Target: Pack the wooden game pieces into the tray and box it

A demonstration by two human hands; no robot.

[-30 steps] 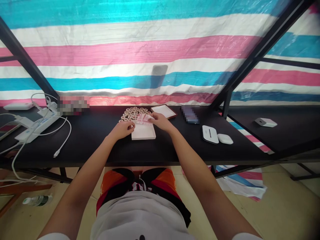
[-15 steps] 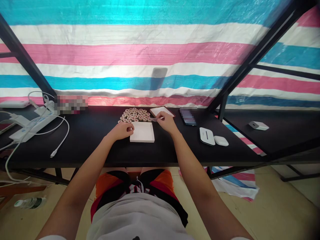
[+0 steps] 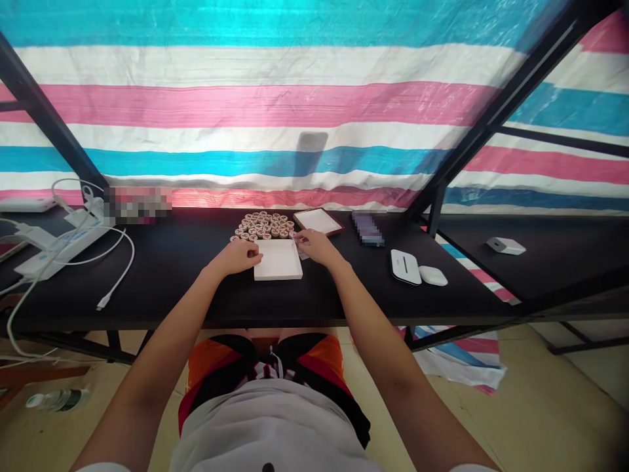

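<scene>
A shallow white box tray (image 3: 278,261) lies on the black table (image 3: 187,282) in front of me. My left hand (image 3: 242,255) rests curled against the tray's left edge. My right hand (image 3: 314,246) sits at the tray's right far corner, fingers pinched on a small folded pink-and-white sheet (image 3: 300,252) lying flat on the table. Behind the tray is a heap of several round wooden game pieces (image 3: 263,226). A red-rimmed lid with a white inside (image 3: 318,221) lies to the right of the heap.
A phone (image 3: 367,227), a white flat device (image 3: 405,266) and a white case (image 3: 433,275) lie to the right. A power strip with white cables (image 3: 63,241) fills the left end. A second black table (image 3: 540,255) stands right; a black frame post (image 3: 442,190) rises between them.
The pink-and-white sheet left the top of the tray. My right hand carried it right toward the lid, then brought it down beside the tray's right corner. My left hand stayed put.
</scene>
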